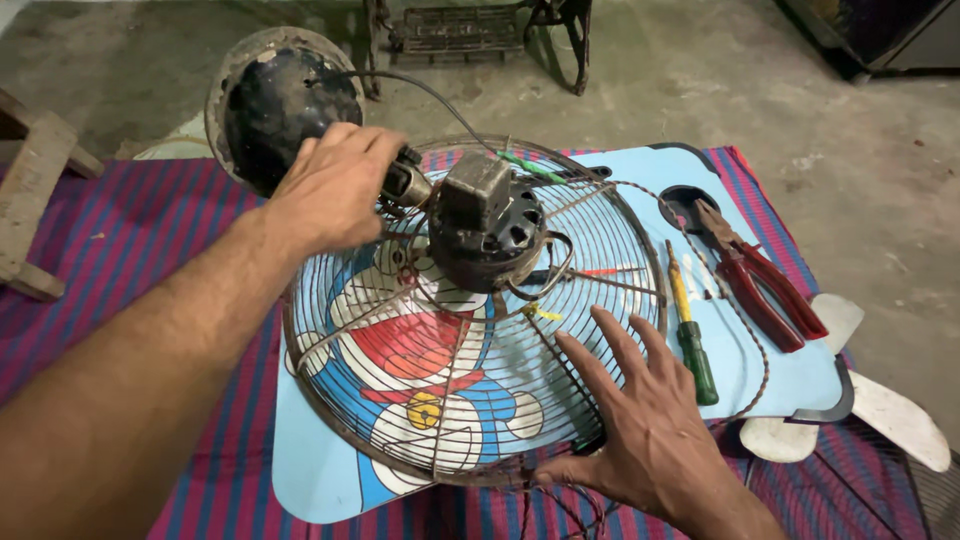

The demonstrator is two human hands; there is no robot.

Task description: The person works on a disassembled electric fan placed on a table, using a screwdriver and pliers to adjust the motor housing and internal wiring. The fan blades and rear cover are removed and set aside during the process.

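Observation:
A rusty wire fan guard [590, 235] lies flat on a light-blue cartoon board [310, 470], with a dark fan motor [487, 232] at its centre. My left hand [335, 185] is closed around the fan's neck beside the motor, just below the round black fan base [272, 105]. Spread flat with its fingers apart, my right hand [640, 415] rests on the guard's near right rim. A black cable [430, 92] runs from the base toward the motor.
Red-handled pliers [760, 285] and a yellow-and-green screwdriver [690, 335] lie on the board to the right. White fan blades [895, 415] stick out at the right. A striped cloth [130, 230] covers the floor. A wooden stool [35, 195] stands left, a metal stand [470, 35] behind.

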